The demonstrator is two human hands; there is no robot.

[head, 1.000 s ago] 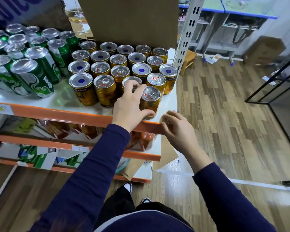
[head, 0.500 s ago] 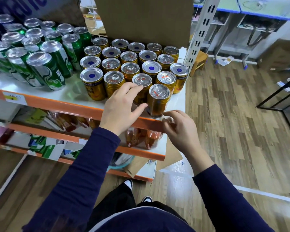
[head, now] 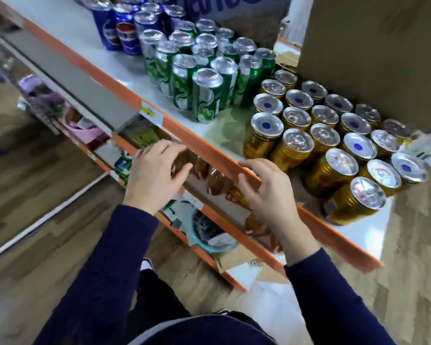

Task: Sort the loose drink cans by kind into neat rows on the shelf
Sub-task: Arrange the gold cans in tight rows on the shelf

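On upper shelf, right part: gold cans (head: 334, 135) stand upright in tight slanted rows, sides touching, just in front of a cardboard box (head: 371, 46).
Front corner: corner can (head: 356, 202), same gold kind, stands alone ahead of the rows, near the shelf (head: 224, 125) end.
Middle: green cans (head: 204, 70), taller, bunched upright in looser rows.
Far left: blue cans (head: 120, 28), small group behind the green.
Left hand (head: 154, 170): holds nothing, fingers loosely bent, below the orange lip (head: 204, 148), apart from every can.
Right hand (head: 266, 192): holds nothing, fingers loosely curled at the lip; contact with the lip cannot be told.
Weight (judged): tabs look unopened, so probably full; moderate heft, one per hand.
Stiffness (judged): rigid while sealed; thin walls dent if knocked.
Surface (judged): smooth printed metal, likely slick; needs a firm wrap.
Hold point: round the mid-body, thumb opposite fingers; from above by the rim where neighbours crowd.
Risk: corner can sits near the edge; a nudge could tip it off.
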